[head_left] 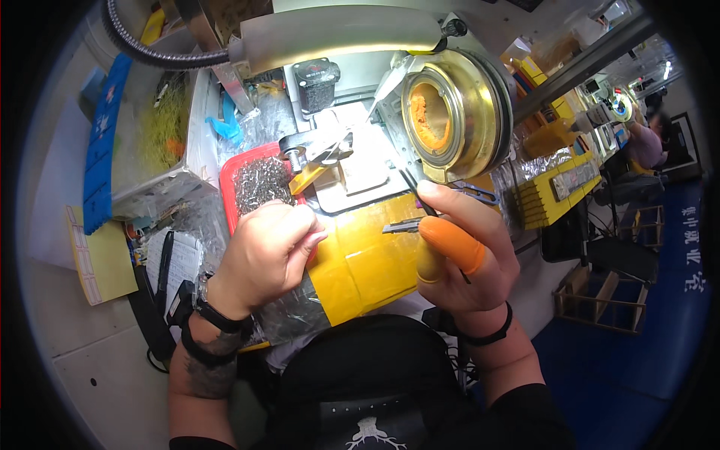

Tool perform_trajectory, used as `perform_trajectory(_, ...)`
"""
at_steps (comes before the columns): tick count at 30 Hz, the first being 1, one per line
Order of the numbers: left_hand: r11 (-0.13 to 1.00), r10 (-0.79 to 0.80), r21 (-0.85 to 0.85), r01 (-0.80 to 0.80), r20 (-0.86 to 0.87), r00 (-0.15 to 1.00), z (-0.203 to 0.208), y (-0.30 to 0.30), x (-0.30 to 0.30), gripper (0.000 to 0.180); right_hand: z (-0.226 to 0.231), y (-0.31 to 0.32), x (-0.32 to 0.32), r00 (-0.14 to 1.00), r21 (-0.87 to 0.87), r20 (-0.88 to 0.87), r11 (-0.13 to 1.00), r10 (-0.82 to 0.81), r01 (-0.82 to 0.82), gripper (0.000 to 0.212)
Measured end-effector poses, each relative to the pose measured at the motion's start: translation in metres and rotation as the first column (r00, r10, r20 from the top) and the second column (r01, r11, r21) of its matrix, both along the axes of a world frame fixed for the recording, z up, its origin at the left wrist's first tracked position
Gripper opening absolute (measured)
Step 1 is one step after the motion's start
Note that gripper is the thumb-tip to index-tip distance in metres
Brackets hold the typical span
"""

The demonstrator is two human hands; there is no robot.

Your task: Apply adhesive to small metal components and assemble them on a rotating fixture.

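Observation:
My left hand [270,251] is closed in a pinch at the near edge of the red tray [227,180]. Whatever its fingertips hold, if anything, is too small to make out. Small shiny metal pieces [261,184] fill the tray. My right hand [476,259], with an orange finger cot on one finger, grips what looks like a small cutter knife [403,225], its grey tip pointing left. Thin black tweezers [411,187] also stick up from this hand. Both hands are above the yellow-taped work surface [360,259], apart from each other.
A white-topped fixture with a black clamp arm [319,146] stands beyond the tape. Behind my right hand is a round brass-coloured housing [461,154] with orange material inside. A tubular lamp [337,34] hangs over the bench. Yellow bins [559,191] stand right; another person [645,142] sits farther off.

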State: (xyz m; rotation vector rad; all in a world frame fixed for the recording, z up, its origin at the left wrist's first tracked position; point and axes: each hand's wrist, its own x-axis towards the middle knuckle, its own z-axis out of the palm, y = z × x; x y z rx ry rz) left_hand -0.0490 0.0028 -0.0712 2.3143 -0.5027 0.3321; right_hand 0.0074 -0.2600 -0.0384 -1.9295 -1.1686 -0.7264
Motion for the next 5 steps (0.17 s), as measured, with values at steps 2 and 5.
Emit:
perform_trajectory(2, 1.0, -0.004, 0.008, 0.004, -0.009, 1.0, 0.0003, 0.0004, -0.0007, 0.011, 0.005, 0.0009, -0.0012, 1.0, -0.056, -0.025, 0.998, -0.009, 0.008, 0.029)
perform_trajectory(5, 1.0, -0.007, 0.003, 0.007, -0.018, 1.0, -0.0022, 0.0025, -0.0011, 0.012, 0.004, 0.0012, 0.0012, 0.998, -0.076, -0.054, 0.997, 0.027, -0.031, 0.033)
